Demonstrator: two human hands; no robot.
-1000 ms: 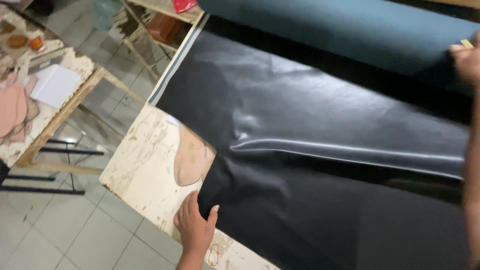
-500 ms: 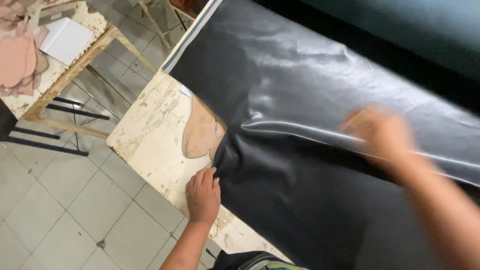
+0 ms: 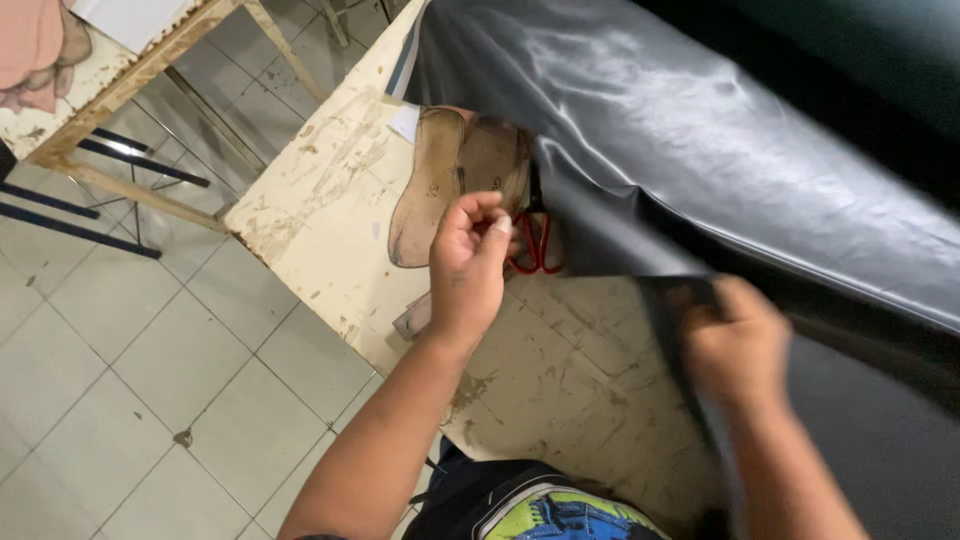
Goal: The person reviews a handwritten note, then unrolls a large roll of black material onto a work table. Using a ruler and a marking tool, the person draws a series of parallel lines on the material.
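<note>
A glossy black sheet [image 3: 700, 170] covers the right of a worn cream worktable [image 3: 330, 200]. My right hand [image 3: 735, 345], blurred, grips the sheet's near edge and holds it folded back off the table. Bare tabletop shows beneath it. My left hand [image 3: 470, 260] is curled, fingers closed at the red handles of a pair of scissors [image 3: 535, 250] lying at the sheet's edge. The scissors' blades are hidden under the sheet. Brown card pattern pieces [image 3: 450, 170] lie just beyond my left hand, partly tucked under the sheet.
A second wooden table [image 3: 130, 65] stands at the upper left, bearing pink fabric [image 3: 30, 40]. A dark metal frame [image 3: 100, 165] sits under it on the tiled floor [image 3: 120, 380]. The worktable's left edge runs diagonally near my left arm.
My right hand dropped to the sheet's near edge and pulled it back, uncovering tabletop and the scissors. My left hand left the sheet's edge and moved up to the scissors.
</note>
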